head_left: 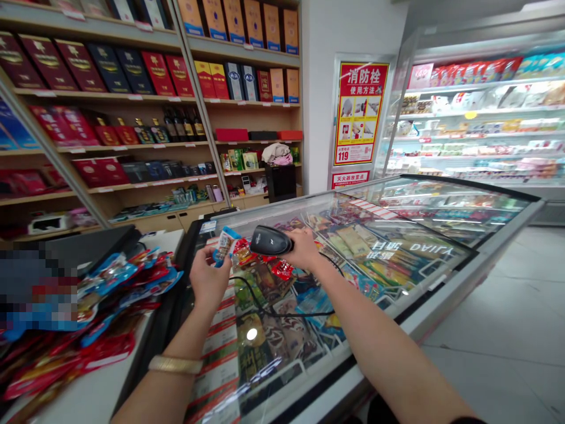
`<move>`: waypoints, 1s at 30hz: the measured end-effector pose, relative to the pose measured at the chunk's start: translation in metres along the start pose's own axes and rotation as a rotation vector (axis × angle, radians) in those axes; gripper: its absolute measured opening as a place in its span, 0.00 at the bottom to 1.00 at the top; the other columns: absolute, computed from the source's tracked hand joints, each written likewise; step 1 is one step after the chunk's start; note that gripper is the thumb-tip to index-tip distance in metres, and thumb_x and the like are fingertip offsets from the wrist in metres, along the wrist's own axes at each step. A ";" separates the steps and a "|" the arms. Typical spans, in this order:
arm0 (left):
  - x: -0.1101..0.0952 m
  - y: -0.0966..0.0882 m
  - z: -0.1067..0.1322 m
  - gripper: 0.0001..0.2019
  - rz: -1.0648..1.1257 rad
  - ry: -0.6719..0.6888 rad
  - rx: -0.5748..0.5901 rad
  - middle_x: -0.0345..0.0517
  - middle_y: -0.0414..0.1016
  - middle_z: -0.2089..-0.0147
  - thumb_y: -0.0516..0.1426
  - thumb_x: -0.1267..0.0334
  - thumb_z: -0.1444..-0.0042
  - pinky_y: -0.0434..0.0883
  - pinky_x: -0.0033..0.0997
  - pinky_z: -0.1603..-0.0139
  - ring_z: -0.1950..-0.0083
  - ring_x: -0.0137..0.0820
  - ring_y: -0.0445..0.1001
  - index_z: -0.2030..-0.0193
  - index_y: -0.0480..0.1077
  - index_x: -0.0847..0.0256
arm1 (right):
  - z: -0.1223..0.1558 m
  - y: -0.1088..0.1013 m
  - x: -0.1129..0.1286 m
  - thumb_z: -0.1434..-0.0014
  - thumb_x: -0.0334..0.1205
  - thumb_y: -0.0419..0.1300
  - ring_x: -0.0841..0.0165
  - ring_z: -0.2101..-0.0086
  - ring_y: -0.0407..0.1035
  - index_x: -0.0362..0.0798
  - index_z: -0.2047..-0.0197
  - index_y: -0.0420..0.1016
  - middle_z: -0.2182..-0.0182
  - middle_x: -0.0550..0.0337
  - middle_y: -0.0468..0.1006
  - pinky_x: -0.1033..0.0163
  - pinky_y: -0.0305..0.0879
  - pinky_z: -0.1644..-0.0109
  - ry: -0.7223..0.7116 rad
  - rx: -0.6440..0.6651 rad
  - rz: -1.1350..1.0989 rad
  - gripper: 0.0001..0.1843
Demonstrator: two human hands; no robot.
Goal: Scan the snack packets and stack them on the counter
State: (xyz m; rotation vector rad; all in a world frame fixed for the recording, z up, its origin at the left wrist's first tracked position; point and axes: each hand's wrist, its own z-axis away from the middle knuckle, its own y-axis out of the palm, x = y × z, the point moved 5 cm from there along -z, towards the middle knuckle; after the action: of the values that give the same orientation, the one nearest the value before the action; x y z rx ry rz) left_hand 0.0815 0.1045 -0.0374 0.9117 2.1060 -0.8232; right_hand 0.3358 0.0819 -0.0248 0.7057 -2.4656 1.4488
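Note:
Between the thumb and fingers of my left hand [209, 274] is a small blue-and-white snack packet [227, 242], held upright. My right hand [303, 247] is wrapped round the handle of a black barcode scanner [270, 240], whose head points left toward the packet, a short gap apart. A black cable [260, 303] loops below over the freezer's glass top. Small red packets [282, 269] show beneath the scanner. To the left, a heap of blue and red snack packets [119, 271] lies on the white counter [95, 386].
Under both hands stretches a glass-topped chest freezer [424, 312] filled with packaged goods. Shelves of boxed bottles [106, 65] stand behind on the left. A fire-hydrant poster [358, 112] hangs on the pillar, and a lit refrigerated display [481, 118] stands at the right.

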 end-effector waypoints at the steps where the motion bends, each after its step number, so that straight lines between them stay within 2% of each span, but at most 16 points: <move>1: 0.000 0.000 0.000 0.12 0.003 0.006 -0.002 0.39 0.73 0.68 0.62 0.61 0.60 0.73 0.34 0.61 0.67 0.33 0.74 0.68 0.65 0.56 | 0.000 0.001 0.002 0.51 0.47 0.71 0.58 0.55 0.75 0.52 0.60 0.82 0.63 0.57 0.84 0.56 0.58 0.47 -0.006 0.011 0.004 0.14; 13: 0.001 0.003 0.000 0.12 0.022 0.041 0.007 0.40 0.73 0.67 0.62 0.62 0.58 0.74 0.35 0.59 0.64 0.34 0.74 0.67 0.66 0.55 | 0.003 0.005 0.008 0.48 0.47 0.69 0.58 0.54 0.74 0.54 0.56 0.82 0.62 0.58 0.84 0.58 0.56 0.49 -0.021 0.036 0.022 0.15; 17: 0.004 0.005 0.001 0.12 0.014 0.026 0.036 0.40 0.72 0.66 0.62 0.63 0.57 0.74 0.37 0.57 0.63 0.35 0.74 0.65 0.65 0.56 | 0.003 0.004 0.008 0.47 0.50 0.68 0.58 0.56 0.74 0.53 0.59 0.83 0.64 0.57 0.84 0.58 0.56 0.50 -0.008 0.041 0.019 0.14; 21: 0.003 0.003 -0.001 0.11 -0.025 0.037 0.029 0.42 0.70 0.64 0.60 0.62 0.51 0.73 0.40 0.54 0.62 0.36 0.73 0.62 0.64 0.56 | 0.003 0.002 0.005 0.49 0.50 0.69 0.57 0.56 0.74 0.52 0.61 0.83 0.64 0.57 0.84 0.57 0.56 0.49 0.013 -0.004 0.011 0.14; 24: -0.009 -0.017 -0.013 0.09 -0.093 0.124 -0.041 0.46 0.70 0.59 0.57 0.64 0.47 0.72 0.44 0.48 0.55 0.39 0.73 0.59 0.62 0.57 | 0.004 -0.001 -0.001 0.50 0.51 0.70 0.57 0.56 0.74 0.52 0.61 0.82 0.64 0.57 0.84 0.56 0.56 0.49 0.064 -0.051 0.023 0.15; 27: -0.020 -0.056 -0.032 0.08 -0.263 0.219 -0.164 0.55 0.69 0.53 0.53 0.68 0.44 0.68 0.52 0.41 0.45 0.46 0.69 0.57 0.63 0.59 | 0.005 -0.007 -0.013 0.49 0.50 0.69 0.56 0.55 0.75 0.52 0.60 0.83 0.64 0.55 0.84 0.56 0.56 0.49 0.139 -0.127 0.056 0.15; 30: -0.011 -0.099 -0.049 0.13 -0.424 0.140 -0.312 0.61 0.67 0.46 0.54 0.70 0.46 0.64 0.63 0.38 0.37 0.55 0.63 0.53 0.64 0.60 | 0.006 -0.013 -0.026 0.47 0.51 0.67 0.56 0.56 0.75 0.52 0.60 0.83 0.64 0.54 0.85 0.56 0.56 0.50 0.206 -0.216 0.086 0.15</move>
State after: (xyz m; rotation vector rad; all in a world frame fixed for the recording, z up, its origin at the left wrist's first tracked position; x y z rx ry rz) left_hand -0.0076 0.0826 0.0256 0.3703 2.5076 -0.6167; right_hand 0.3650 0.0791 -0.0280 0.3923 -2.4661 1.1892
